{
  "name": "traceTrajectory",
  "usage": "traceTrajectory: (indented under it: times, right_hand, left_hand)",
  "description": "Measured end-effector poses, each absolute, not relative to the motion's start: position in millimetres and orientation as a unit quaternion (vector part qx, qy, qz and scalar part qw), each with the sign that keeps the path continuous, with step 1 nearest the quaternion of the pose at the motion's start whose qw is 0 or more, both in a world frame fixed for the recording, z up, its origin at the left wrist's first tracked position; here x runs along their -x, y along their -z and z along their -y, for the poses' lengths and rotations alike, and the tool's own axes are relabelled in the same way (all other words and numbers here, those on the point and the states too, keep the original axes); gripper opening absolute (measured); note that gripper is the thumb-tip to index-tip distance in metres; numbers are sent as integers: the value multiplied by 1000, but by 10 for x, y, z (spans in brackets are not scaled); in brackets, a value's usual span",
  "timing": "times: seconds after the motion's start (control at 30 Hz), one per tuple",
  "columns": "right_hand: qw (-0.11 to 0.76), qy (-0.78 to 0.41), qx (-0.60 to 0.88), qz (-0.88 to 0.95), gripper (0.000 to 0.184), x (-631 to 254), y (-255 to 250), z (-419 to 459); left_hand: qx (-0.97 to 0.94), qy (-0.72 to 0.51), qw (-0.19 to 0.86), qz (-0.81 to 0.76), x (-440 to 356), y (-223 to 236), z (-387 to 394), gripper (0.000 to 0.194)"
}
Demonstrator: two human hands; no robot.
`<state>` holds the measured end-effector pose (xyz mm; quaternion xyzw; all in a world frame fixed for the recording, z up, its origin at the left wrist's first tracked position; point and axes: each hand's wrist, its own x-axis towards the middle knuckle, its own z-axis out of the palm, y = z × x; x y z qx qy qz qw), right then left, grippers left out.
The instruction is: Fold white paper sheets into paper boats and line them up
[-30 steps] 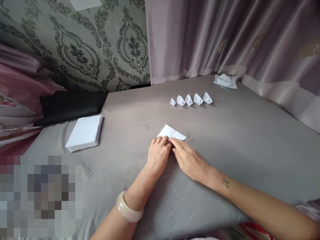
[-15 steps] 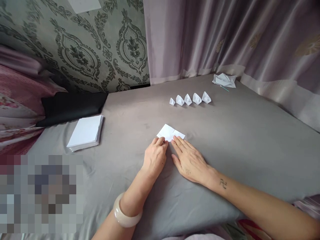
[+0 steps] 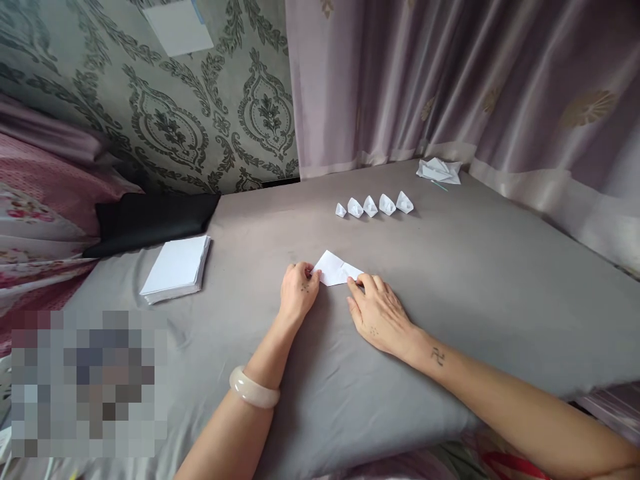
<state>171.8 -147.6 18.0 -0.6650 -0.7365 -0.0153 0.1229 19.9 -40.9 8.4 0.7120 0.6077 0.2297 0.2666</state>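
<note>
A white sheet of folded paper [image 3: 331, 268] lies on the grey cloth in front of me, its peak pointing away. At its left corner, my left hand [image 3: 300, 290] is closed with thumb and fingers pinching the paper. My right hand [image 3: 379, 312] covers the right corner; its fingers are bent over the paper, the index fingertip rests on the near edge, and the thumb sits lower, just off it. The fingertips on the right corner are partly hidden. A pale bangle [image 3: 254, 388] circles my left wrist.
Several small folded paper boats [image 3: 370, 207] stand in a row beyond the paper. A stack of white paper [image 3: 175, 267] lies to the left. More folded paper [image 3: 439, 171] and a thin greenish stick [image 3: 440, 186] are at the far right, near the curtain [image 3: 380, 80].
My left hand has slid outward to the paper's left corner. My right hand, flat on the paper before, has bent its fingers at the right corner. The view has tilted up slightly.
</note>
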Motion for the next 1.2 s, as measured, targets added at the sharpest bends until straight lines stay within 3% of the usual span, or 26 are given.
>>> traceTrajectory:
  times: [0.2,0.33,0.47,0.57,0.7,0.93,1.2]
  right_hand:
    - [157,-11,653,741,38,-1661,-147,1388]
    - [180,-35,643,743,34,-1623,-145,1214]
    - [202,-72,619,756,27,-1699,-104,1005]
    - [242,-99,565,782,21,-1824,-47,903]
    - [288,-123,504,805,21,-1962,-14,872]
    - [259,-173,474,823,43,-2114,-45,878]
    - [280,-175,478,814,39,-2125,-44,973]
  left_hand:
    - [-680,-236,301,-625,-136,-167,492,11]
    - [-656,-274,359,-605,-88,-209,663,38]
    - [-696,-211,382,-571,-121,-290,838,20]
    - [-731,-142,404,-532,-139,-325,948,27]
    - [-815,-121,304,-478,-101,-290,1030,44]
    - [-892,-124,53,-432,-57,-246,956,37]
    - [-903,-136,110,-392,-69,-219,842,24]
